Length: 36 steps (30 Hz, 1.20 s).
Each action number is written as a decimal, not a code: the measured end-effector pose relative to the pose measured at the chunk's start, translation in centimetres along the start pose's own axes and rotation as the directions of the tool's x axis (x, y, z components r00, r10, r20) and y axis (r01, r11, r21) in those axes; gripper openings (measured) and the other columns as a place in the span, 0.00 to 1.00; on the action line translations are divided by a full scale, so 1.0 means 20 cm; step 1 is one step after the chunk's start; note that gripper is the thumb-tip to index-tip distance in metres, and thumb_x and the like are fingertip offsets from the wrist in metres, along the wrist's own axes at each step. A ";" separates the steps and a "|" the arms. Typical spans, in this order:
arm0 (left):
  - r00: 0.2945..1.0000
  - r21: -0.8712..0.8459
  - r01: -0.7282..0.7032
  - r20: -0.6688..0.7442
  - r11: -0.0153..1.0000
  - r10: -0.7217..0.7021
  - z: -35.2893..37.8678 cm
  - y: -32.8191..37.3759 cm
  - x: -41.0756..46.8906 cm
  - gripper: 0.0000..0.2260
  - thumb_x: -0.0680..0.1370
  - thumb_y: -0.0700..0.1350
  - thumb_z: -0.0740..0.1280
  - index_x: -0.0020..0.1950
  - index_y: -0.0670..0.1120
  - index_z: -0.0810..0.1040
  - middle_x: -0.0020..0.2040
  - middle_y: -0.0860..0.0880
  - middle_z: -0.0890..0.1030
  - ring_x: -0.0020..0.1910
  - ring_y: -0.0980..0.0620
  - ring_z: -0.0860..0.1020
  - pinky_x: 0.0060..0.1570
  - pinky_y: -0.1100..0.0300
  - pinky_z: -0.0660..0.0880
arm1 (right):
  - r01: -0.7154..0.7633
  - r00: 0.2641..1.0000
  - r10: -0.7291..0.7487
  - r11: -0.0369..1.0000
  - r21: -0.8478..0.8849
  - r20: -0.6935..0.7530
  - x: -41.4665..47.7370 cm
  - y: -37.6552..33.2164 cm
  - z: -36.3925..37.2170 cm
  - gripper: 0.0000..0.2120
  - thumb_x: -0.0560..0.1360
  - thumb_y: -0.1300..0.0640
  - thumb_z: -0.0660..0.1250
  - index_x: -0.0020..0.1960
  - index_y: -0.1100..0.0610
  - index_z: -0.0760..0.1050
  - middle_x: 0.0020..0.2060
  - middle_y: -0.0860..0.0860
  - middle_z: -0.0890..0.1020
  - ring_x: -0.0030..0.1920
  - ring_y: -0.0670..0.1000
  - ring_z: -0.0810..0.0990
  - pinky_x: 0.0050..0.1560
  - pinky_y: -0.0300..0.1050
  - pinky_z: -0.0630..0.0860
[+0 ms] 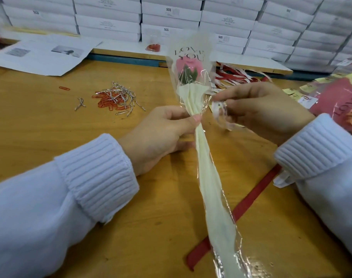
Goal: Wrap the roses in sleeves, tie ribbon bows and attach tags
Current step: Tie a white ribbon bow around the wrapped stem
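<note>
Glossy clear plastic sleeve [192, 57]; matt wooden table [40, 117].

**A:** A packing workshop or stockroom is being shown: identical white boxes [171, 15] are stacked high along the back, row upon row.

**B:** And it's borne out by the wooden worktable [40, 125], where a heap of paper clips [113, 100] is spread.

**A:** Red and white ribbons [237, 75] are piled at the far edge. Pink printed sleeves [339, 101] are stacked at the right, with yellow tags [329, 80] seen along their top.

**B:** Printed sheets [44, 53] are laid out far left.
</note>
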<state>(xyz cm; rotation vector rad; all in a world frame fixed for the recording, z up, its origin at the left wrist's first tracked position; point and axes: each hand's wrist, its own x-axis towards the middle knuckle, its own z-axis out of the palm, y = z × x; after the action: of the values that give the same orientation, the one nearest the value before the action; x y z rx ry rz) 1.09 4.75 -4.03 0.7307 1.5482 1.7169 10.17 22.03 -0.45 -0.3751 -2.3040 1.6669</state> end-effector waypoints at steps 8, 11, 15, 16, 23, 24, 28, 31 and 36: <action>0.987 -0.148 0.022 0.163 0.989 0.003 -0.04 0.01 0.01 0.14 0.70 0.42 0.67 0.53 0.37 0.78 0.47 0.41 0.84 0.47 0.47 0.83 0.45 0.57 0.81 | 0.110 0.978 -0.055 0.956 -0.272 0.201 -0.02 0.00 0.04 0.14 0.72 0.68 0.69 0.52 0.52 0.79 0.50 0.46 0.83 0.47 0.49 0.84 0.50 0.46 0.80; 0.995 -0.130 0.001 0.101 0.992 0.012 -0.03 0.01 0.02 0.07 0.72 0.38 0.66 0.47 0.36 0.80 0.40 0.43 0.84 0.40 0.51 0.83 0.39 0.63 0.79 | 0.057 0.983 0.001 0.946 -0.318 0.181 -0.02 0.00 0.04 0.19 0.69 0.66 0.72 0.55 0.48 0.76 0.51 0.42 0.83 0.44 0.50 0.85 0.48 0.45 0.82; 0.987 -0.041 -0.036 -0.157 0.999 0.029 -0.07 -0.01 0.06 0.06 0.76 0.37 0.67 0.41 0.39 0.82 0.36 0.46 0.83 0.39 0.51 0.82 0.40 0.62 0.80 | -0.091 0.976 0.166 0.899 -0.428 0.141 -0.01 0.00 0.01 0.18 0.69 0.62 0.73 0.54 0.46 0.75 0.44 0.42 0.84 0.41 0.47 0.85 0.43 0.41 0.81; 0.978 -0.016 -0.038 -0.207 0.999 0.033 -0.08 -0.01 0.07 0.06 0.76 0.37 0.67 0.41 0.39 0.81 0.36 0.46 0.83 0.40 0.50 0.82 0.42 0.61 0.80 | -0.124 0.972 0.197 0.892 -0.435 0.125 0.00 0.00 0.01 0.15 0.71 0.62 0.72 0.54 0.49 0.76 0.41 0.45 0.85 0.39 0.46 0.84 0.40 0.37 0.80; 0.993 0.284 -0.064 -0.075 0.957 0.088 -0.05 0.00 0.03 0.11 0.75 0.46 0.70 0.34 0.46 0.83 0.36 0.39 0.82 0.44 0.32 0.79 0.63 0.50 0.70 | -0.100 0.990 0.133 0.883 -0.460 0.041 -0.02 0.00 0.03 0.04 0.74 0.56 0.68 0.44 0.55 0.81 0.32 0.47 0.83 0.28 0.40 0.76 0.33 0.31 0.77; 0.993 0.326 -0.095 -0.030 0.940 0.111 -0.04 0.00 0.01 0.14 0.75 0.47 0.70 0.29 0.48 0.82 0.34 0.40 0.79 0.40 0.33 0.77 0.60 0.51 0.70 | -0.063 0.993 0.105 0.874 -0.482 0.061 -0.02 0.00 0.04 0.04 0.73 0.55 0.68 0.43 0.54 0.82 0.31 0.46 0.83 0.28 0.40 0.76 0.33 0.30 0.76; 0.981 0.354 -0.192 0.050 0.915 0.186 -0.01 0.01 0.00 0.07 0.74 0.44 0.71 0.37 0.45 0.85 0.55 0.58 0.78 0.53 0.65 0.76 0.55 0.72 0.69 | 0.048 0.986 0.050 0.833 -0.551 0.161 -0.03 -0.01 0.10 0.06 0.73 0.54 0.68 0.39 0.51 0.81 0.26 0.45 0.79 0.26 0.40 0.74 0.32 0.30 0.73; 0.981 0.393 -0.192 0.060 0.899 0.183 -0.02 0.01 0.01 0.06 0.73 0.46 0.71 0.42 0.43 0.85 0.58 0.58 0.78 0.60 0.60 0.74 0.62 0.63 0.67 | 0.111 0.984 -0.014 0.829 -0.548 0.179 -0.03 -0.01 0.14 0.08 0.73 0.56 0.68 0.35 0.51 0.79 0.23 0.45 0.77 0.25 0.40 0.73 0.30 0.29 0.71; 0.990 0.405 -0.137 0.086 0.904 0.111 -0.03 0.02 -0.01 0.07 0.73 0.48 0.71 0.42 0.45 0.84 0.40 0.52 0.84 0.47 0.46 0.81 0.56 0.47 0.74 | 0.186 0.972 -0.083 0.846 -0.499 0.221 -0.04 -0.01 0.15 0.10 0.73 0.57 0.68 0.36 0.47 0.79 0.27 0.44 0.80 0.27 0.40 0.74 0.31 0.31 0.72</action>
<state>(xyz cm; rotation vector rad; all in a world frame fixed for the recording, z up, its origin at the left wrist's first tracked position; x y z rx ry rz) 0.66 4.26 -3.74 1.1027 1.8802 1.4499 9.87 18.96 -1.19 -0.1483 -2.8381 1.0284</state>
